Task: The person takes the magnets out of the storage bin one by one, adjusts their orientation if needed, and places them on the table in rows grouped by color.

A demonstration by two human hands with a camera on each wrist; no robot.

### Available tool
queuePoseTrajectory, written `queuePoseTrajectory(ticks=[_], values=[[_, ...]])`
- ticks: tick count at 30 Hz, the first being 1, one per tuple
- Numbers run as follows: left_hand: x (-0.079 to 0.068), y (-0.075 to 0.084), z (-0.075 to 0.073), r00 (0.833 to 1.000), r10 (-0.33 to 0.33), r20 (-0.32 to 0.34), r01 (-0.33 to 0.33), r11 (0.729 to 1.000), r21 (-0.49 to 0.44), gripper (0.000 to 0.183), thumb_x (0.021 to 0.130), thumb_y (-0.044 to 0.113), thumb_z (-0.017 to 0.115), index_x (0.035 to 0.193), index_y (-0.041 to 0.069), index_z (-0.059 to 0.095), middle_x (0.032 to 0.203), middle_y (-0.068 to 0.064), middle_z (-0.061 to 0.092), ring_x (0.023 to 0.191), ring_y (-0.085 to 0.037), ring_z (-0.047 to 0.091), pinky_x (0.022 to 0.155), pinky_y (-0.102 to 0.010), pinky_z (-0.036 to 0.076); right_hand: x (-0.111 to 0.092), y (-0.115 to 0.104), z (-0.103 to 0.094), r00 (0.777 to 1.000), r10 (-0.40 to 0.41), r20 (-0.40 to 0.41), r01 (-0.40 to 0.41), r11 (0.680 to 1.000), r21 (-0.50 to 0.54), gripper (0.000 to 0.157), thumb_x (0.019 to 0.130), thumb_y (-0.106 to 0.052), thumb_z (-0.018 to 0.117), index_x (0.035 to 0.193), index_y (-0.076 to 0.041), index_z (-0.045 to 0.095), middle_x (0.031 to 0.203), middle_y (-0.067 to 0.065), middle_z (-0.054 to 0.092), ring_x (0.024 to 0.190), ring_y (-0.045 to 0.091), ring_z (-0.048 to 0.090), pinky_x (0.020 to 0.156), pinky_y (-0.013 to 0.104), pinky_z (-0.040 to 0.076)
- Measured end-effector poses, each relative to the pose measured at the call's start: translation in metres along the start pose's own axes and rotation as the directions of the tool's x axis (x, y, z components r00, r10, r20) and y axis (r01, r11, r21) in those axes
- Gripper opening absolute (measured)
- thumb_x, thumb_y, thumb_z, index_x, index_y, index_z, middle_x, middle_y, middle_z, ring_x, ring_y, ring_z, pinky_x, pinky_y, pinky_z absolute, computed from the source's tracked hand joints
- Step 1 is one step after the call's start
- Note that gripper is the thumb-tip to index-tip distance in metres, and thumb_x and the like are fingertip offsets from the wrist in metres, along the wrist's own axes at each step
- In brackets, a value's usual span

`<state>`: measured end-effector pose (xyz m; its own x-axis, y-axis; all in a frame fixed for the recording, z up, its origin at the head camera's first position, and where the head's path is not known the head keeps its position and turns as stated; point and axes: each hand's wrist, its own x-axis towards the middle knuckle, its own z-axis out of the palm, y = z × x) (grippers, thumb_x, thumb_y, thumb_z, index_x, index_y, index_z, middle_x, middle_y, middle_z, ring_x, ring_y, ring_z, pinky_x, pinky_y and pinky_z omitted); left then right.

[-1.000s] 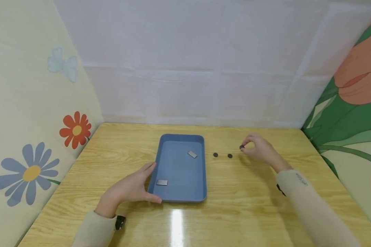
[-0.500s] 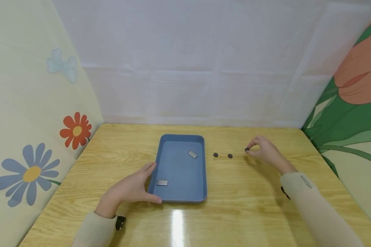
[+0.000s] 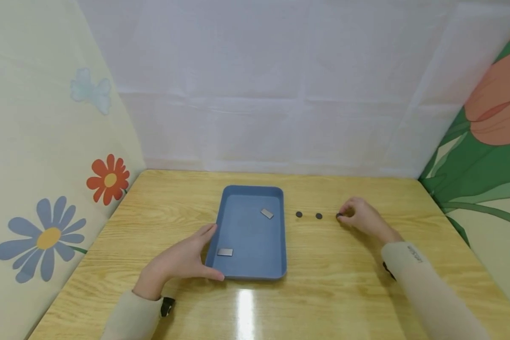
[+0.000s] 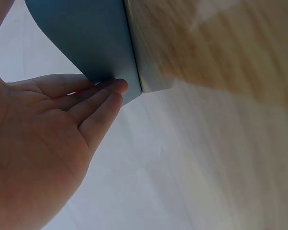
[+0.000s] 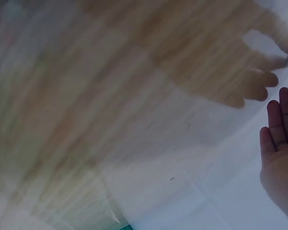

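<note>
In the head view a blue tray (image 3: 250, 226) lies on the wooden table. My left hand (image 3: 180, 259) rests against its left side, fingers along the outer wall and thumb at the near edge. The left wrist view shows those fingers (image 4: 98, 105) nearly straight, touching the tray wall (image 4: 96, 33). To the right, my right hand (image 3: 363, 219) pinches a small dark disc (image 3: 338, 216) between thumb and index finger, down close to the tabletop. Left of it lie two similar discs, one nearer the hand (image 3: 319, 216) and one nearer the tray (image 3: 299, 214), roughly in line with it.
Inside the tray are two small silvery rectangular blocks, one toward the back right (image 3: 267, 214) and one at the front left (image 3: 225, 252). A white cloth (image 3: 272, 94) hangs behind the wooden table (image 3: 323, 302). Flower-patterned panels (image 3: 46, 156) flank both sides.
My right hand has moved a little right and then downward, bringing the pinched disc to the tabletop in line with the other two. My left hand stays at the tray.
</note>
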<state>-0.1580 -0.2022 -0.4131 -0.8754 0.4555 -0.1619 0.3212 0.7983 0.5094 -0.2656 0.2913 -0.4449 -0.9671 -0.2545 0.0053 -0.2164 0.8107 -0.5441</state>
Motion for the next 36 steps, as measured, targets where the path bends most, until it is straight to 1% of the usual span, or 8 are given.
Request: queuePoseTrajectory(ticks=[5,10,14,20,29,33,36], values=[[0.001,0.000,0.001,1.000,-0.001,-0.002,0.001,1.000,-0.002,0.136,0.069,0.073,0.082,0.163,-0.001,0.019,0.170,-0.024,0.021,0.152,-0.044,0.036,0.119,-0.058,0.041,-0.001,0.000,0.001,1.000,-0.008,0.004,0.008,1.000,-0.017,0.011,0.093,-0.015,0.076,0.096,-0.005,0.074,0.108,0.015,0.065,0.102,0.031,0.061,0.091,0.052,0.053],[0.001,0.000,0.000,1.000,-0.002,-0.001,0.002,1.000,0.003,0.136,0.069,0.075,0.081,0.164,0.000,0.018,0.171,-0.023,0.020,0.152,-0.043,0.036,0.120,-0.057,0.041,0.000,-0.001,-0.002,1.000,0.002,0.011,-0.002,0.999,-0.032,0.014,0.093,-0.018,0.077,0.097,-0.005,0.074,0.110,0.015,0.065,0.103,0.032,0.061,0.093,0.053,0.053],[0.001,0.000,0.000,1.000,-0.004,0.002,0.004,1.000,0.000,0.136,0.069,0.075,0.081,0.164,0.000,0.018,0.171,-0.023,0.020,0.152,-0.043,0.036,0.120,-0.057,0.041,0.001,0.000,-0.003,1.000,0.009,0.019,-0.008,0.999,-0.032,0.019,0.093,-0.021,0.078,0.101,-0.005,0.074,0.113,0.016,0.066,0.107,0.033,0.062,0.095,0.054,0.052],[0.000,0.000,-0.001,1.000,-0.010,0.003,0.010,1.000,-0.010,0.136,0.069,0.074,0.082,0.164,-0.001,0.018,0.171,-0.024,0.020,0.152,-0.044,0.036,0.120,-0.057,0.040,0.001,0.001,-0.006,0.999,0.029,0.030,-0.029,0.999,-0.018,0.028,0.093,-0.025,0.076,0.111,-0.003,0.072,0.122,0.018,0.065,0.118,0.040,0.060,0.103,0.059,0.051],[0.000,0.000,-0.001,1.000,-0.003,0.002,0.003,1.000,-0.008,0.135,0.069,0.073,0.082,0.163,-0.002,0.019,0.171,-0.024,0.021,0.152,-0.043,0.037,0.120,-0.057,0.041,0.003,-0.006,-0.009,0.996,0.084,0.036,-0.083,0.996,-0.037,0.034,0.096,-0.027,0.073,0.119,-0.003,0.068,0.130,0.022,0.062,0.125,0.043,0.056,0.105,0.061,0.049],[0.000,0.000,-0.001,1.000,-0.005,0.002,0.005,1.000,-0.005,0.135,0.069,0.072,0.082,0.163,-0.001,0.019,0.170,-0.024,0.021,0.152,-0.043,0.037,0.119,-0.057,0.041,0.004,-0.011,-0.008,0.997,0.074,0.033,-0.072,0.996,-0.046,0.034,0.096,-0.027,0.072,0.120,-0.003,0.069,0.132,0.023,0.061,0.127,0.045,0.055,0.107,0.062,0.047],[0.000,0.000,0.000,1.000,-0.005,0.000,0.005,1.000,-0.002,0.135,0.069,0.072,0.083,0.163,-0.001,0.020,0.170,-0.024,0.021,0.152,-0.043,0.037,0.119,-0.057,0.041,0.007,-0.016,-0.008,0.998,0.047,0.030,-0.046,0.998,-0.044,0.033,0.096,-0.026,0.073,0.119,-0.002,0.069,0.133,0.024,0.062,0.128,0.046,0.055,0.108,0.063,0.047]])
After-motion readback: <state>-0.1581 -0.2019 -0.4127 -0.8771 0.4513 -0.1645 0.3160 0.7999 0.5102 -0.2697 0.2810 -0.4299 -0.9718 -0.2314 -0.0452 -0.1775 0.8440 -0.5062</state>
